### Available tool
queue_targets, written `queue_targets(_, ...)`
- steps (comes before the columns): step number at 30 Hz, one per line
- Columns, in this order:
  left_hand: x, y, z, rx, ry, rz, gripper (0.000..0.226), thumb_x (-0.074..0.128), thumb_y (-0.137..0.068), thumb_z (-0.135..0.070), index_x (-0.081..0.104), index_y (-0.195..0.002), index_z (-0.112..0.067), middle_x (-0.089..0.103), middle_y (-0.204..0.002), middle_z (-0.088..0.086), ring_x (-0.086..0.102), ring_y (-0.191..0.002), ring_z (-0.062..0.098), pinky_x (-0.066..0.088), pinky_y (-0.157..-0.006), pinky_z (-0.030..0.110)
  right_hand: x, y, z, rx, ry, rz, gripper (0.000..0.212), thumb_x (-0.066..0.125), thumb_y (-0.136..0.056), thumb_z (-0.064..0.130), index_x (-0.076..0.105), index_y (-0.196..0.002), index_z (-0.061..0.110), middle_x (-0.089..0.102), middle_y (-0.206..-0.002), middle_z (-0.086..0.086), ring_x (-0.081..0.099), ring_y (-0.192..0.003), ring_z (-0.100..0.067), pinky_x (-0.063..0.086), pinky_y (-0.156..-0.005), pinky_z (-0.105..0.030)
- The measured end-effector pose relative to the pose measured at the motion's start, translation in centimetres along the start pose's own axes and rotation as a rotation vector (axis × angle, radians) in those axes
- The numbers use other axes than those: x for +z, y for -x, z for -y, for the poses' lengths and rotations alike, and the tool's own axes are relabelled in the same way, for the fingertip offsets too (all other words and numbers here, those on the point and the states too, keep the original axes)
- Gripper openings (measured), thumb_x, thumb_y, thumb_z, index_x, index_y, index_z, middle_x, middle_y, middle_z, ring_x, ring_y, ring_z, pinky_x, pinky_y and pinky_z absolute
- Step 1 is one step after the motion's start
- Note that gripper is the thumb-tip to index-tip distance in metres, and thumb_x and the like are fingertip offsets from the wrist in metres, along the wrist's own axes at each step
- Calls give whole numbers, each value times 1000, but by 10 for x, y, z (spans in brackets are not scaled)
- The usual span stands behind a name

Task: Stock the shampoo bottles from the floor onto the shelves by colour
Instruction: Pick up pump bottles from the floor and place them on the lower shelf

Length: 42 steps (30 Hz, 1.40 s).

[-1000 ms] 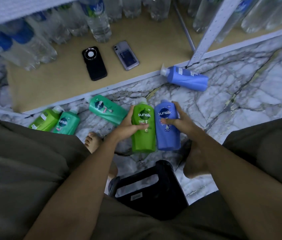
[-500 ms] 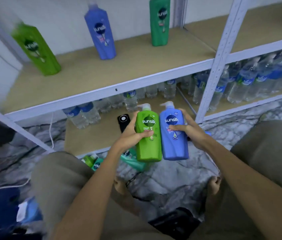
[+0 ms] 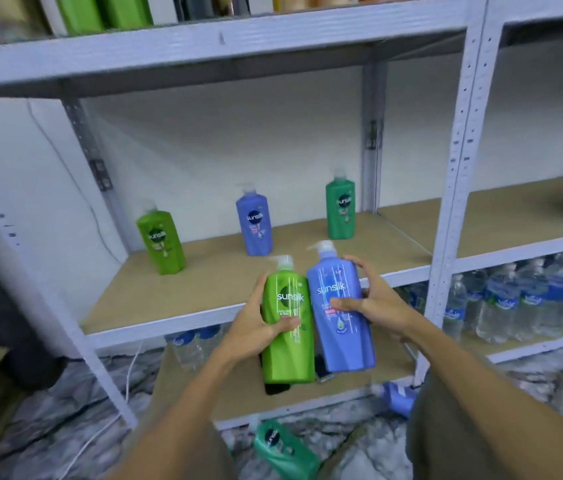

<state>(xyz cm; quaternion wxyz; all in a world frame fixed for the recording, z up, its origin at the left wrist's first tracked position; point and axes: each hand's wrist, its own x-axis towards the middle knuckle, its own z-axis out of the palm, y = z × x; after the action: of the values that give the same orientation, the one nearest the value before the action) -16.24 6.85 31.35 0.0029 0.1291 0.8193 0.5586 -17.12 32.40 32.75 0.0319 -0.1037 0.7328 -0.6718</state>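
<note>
- The lime-green bottle is gripped by the left hand, thumb across its label and fingers round the back; it is upright, held in the air in front of the middle shelf.
- The blue bottle is gripped by the right hand in the same way; the two bottles touch along their sides.
- On the middle shelf three bottles stand upright and well apart: a lime-green shelf bottle at the left, a blue shelf bottle in the middle, a dark-green shelf bottle at the right.
- On the floor a teal bottle lies near the person's knees, and another blue floor bottle lies by the shelf post; both are not yet stocked.
- Risks, as I judge them:
  - With both hands full, setting two bottles down at once could leave one tilted near the shelf's front edge, and it may topple off.
  - The held bottles sit left-green, right-blue, which matches the shelf order, so crossing arms is not needed; a mix-up with the dark-green one is still possible.
  - A reach to the back could knock a standing bottle over.
</note>
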Motion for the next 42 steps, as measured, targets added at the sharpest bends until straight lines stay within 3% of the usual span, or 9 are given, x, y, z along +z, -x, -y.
queue_targets(5, -23, -26, -15, 147, 2, -115, 95, 86, -79, -17, 28, -152, -35, 63, -129, -16, 65, -111, 1, 54, -97, 27, 10, -39, 24, -155, -21, -16, 77, 80, -80, -5, 46, -129, 44, 73, -112, -12, 76, -91, -23, 62, -70, -35)
queue_targets(10, -50, -63, -16, 217, -48, -166, 97, 87, -79, -17, 25, -152, -36, 66, -126, -10, 67, -114, 13, 55, -99, 44, 14, -87, 36, -269, 7, -1, 78, 81, -80, -5, 44, -137, 35, 72, -116, -13, 74, -97, -31, 63, -77, -46)
queue_targets(14, -66, -93, -8, 254, -57, -213, 89, 84, -80, -10, 32, -149, -32, 66, -126, -8, 67, -114, 16, 55, -99, 45, 17, -128, 30, -312, 37, 23, 78, 84, -79, 0, 46, -131, 43, 71, -118, -9, 72, -102, -30, 62, -81, -52)
queue_targets(22, -83, -148, 31, 262, -81, -333, 92, 79, -81, 3, 28, -151, -29, 61, -135, -2, 62, -123, 22, 49, -106, 52, 46, -184, -1, -333, 83, -17, 77, 83, -78, -2, 47, -134, 38, 70, -112, 8, 65, -95, -1, 60, -77, -29)
queue_targets(24, -86, -154, 40, 240, -74, -365, 94, 79, -79, 5, 30, -150, -32, 62, -132, -10, 64, -120, 16, 50, -105, 50, 52, -193, -10, -328, 97, -16, 77, 83, -78, -2, 48, -134, 36, 70, -112, 17, 65, -98, -1, 58, -78, -27)
queue_targets(28, -87, -162, 56, 232, -62, -421, 94, 80, -75, 10, 31, -142, -33, 59, -121, -32, 65, -112, 5, 55, -99, 41, 58, -208, -21, -351, 88, -114, 76, 87, -77, 6, 48, -134, 38, 71, -113, 9, 67, -99, -5, 60, -82, -33)
queue_targets(31, -88, -164, 65, 225, -50, -426, 93, 79, -76, 6, 27, -141, -37, 60, -124, -17, 66, -113, 17, 57, -93, 53, 63, -216, -27, -355, 95, -115, 78, 86, -78, 7, 44, -133, 43, 66, -122, 10, 67, -104, -3, 60, -88, -34)
queue_targets(34, -94, -163, 71, 211, -69, -446, 94, 81, -76, -7, 24, -142, -41, 57, -133, 1, 62, -121, 23, 52, -100, 55, 63, -218, -29, -351, 132, -48, 83, 85, -80, 11, 39, -139, 47, 60, -133, 12, 66, -113, -7, 58, -92, -33)
queue_targets(42, -96, -164, 69, 236, -285, -481, 95, 82, -76, -24, 17, -143, -41, 40, -144, 6, 47, -135, 21, 42, -112, 50, 50, -212, -23, -368, 227, 36, 89, 81, -83, 6, 31, -145, 45, 59, -124, 24, 65, -105, 6, 53, -82, -12)
